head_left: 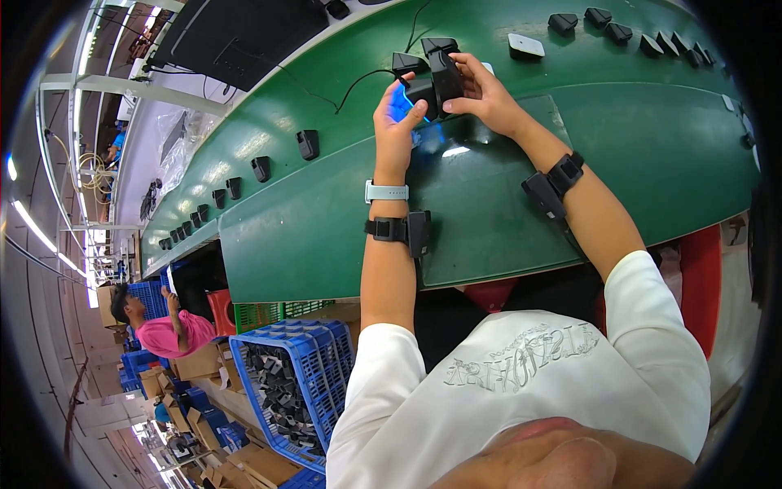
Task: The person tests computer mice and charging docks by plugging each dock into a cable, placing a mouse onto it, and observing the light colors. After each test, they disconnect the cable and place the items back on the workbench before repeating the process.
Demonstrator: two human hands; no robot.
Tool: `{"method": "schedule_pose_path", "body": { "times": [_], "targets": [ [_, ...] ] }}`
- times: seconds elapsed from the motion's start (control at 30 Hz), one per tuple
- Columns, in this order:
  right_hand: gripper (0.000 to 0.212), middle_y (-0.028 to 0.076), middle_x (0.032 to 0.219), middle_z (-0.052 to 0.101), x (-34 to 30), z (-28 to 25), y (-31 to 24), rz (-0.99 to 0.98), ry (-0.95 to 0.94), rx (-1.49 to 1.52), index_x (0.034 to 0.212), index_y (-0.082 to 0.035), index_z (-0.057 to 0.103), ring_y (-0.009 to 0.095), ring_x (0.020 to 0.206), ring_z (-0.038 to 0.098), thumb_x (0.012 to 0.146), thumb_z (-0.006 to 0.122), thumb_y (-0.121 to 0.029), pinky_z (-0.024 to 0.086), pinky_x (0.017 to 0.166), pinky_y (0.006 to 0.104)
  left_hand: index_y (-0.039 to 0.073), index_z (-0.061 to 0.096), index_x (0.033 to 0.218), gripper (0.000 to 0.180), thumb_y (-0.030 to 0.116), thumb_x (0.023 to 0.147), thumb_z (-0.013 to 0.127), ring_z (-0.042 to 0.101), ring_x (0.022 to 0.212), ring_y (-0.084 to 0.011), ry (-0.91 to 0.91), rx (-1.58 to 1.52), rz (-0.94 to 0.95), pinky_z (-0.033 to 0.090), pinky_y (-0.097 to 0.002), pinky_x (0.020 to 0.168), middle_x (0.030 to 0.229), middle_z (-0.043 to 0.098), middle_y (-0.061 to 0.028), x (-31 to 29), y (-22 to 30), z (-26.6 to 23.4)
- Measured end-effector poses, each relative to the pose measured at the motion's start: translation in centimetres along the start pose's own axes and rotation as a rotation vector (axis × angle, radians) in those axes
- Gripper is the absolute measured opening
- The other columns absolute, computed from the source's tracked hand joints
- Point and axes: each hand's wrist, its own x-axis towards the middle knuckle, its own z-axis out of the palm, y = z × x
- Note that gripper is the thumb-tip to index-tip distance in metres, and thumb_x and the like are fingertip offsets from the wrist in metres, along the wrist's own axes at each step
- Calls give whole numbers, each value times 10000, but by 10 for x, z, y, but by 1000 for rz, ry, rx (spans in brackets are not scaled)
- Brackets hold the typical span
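Note:
Over the green bench, my left hand [396, 122] is closed on a black plastic device [420, 96], and blue light shines on the palm and fingers beside it. My right hand [487, 99] grips a second black block-shaped device [445, 75], fingers at its top and thumb low on its side. The two devices touch or nearly touch; I cannot tell whether they are joined. Just beyond them are two more black devices, a wedge-shaped one [409, 63] and another [440, 46]. A thin black cable [362, 81] runs to the left from near my left hand.
A white-topped block [526, 46] and several black devices [563, 24] sit at the far right. More [307, 144] line the bench leftward. A black panel [244, 41] stands far left. Below is a blue crate [297, 334] of black parts; a person in pink [175, 332] is beyond.

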Motion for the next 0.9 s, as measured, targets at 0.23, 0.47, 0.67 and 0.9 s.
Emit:
{"method": "schedule_pose_path", "body": {
  "times": [0.23, 0.47, 0.67, 0.9],
  "targets": [
    [802, 100, 1245, 541, -1, 0, -1, -24, -28, -65, 1439, -86, 429, 209, 1132, 591, 752, 844, -81, 502, 940, 337, 2, 535, 1405, 562, 31, 887, 752, 639, 1004, -138, -50, 34, -8, 528, -274, 865, 1134, 651, -73, -2, 7, 6],
    [794, 105, 1252, 539, -2, 2, -1, -19, -21, -40, 1444, -83, 430, 206, 1126, 591, 766, 842, -104, 504, 936, 335, 0, 526, 1395, 552, 6, 889, 747, 651, 986, -152, -61, -64, 26, 544, -273, 845, 1159, 649, -107, -1, 3, 7],
    [732, 112, 1232, 574, 2, 2, -2, 35, 12, 32, 1444, -31, 423, 200, 1118, 606, 831, 810, -127, 500, 976, 343, 30, 522, 1418, 596, 59, 885, 789, 628, 939, -136, 87, 101, -42, 533, -259, 820, 1122, 642, -87, -1, -5, -1],
    [663, 110, 1240, 607, 4, 0, -2, 47, 74, 108, 1432, -11, 447, 193, 1121, 616, 871, 778, -137, 495, 975, 324, 35, 498, 1427, 520, 8, 944, 689, 601, 924, -120, -4, -49, 4, 539, -297, 827, 1054, 605, -28, 0, -3, -3]
  ]
}}
